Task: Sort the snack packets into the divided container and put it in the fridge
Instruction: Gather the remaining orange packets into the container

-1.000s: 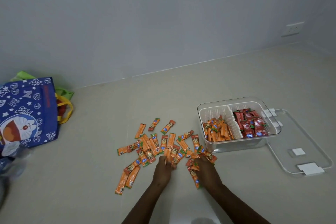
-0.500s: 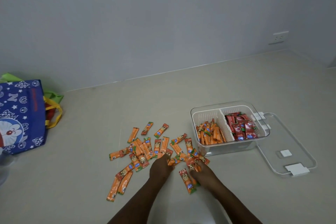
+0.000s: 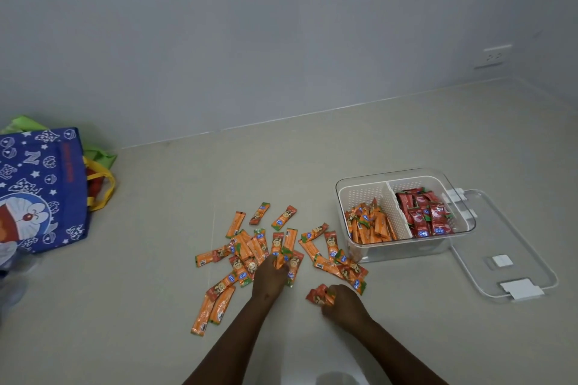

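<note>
orange packets (image 3: 266, 247) lie scattered on the floor beside the open container (image 3: 406, 247). right hand (image 3: 344, 303) clutches a small bunch for dropping in; left hand (image 3: 270, 278) pinches another packet from the pile.

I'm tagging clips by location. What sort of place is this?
Probably a bare room at home: the person works on a tiled floor by a plain wall with a socket, and a shopping bag lies nearby.

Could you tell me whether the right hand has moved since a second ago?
Yes. The right hand has pulled back from the loose orange packets toward the person, gripping a few.
</note>
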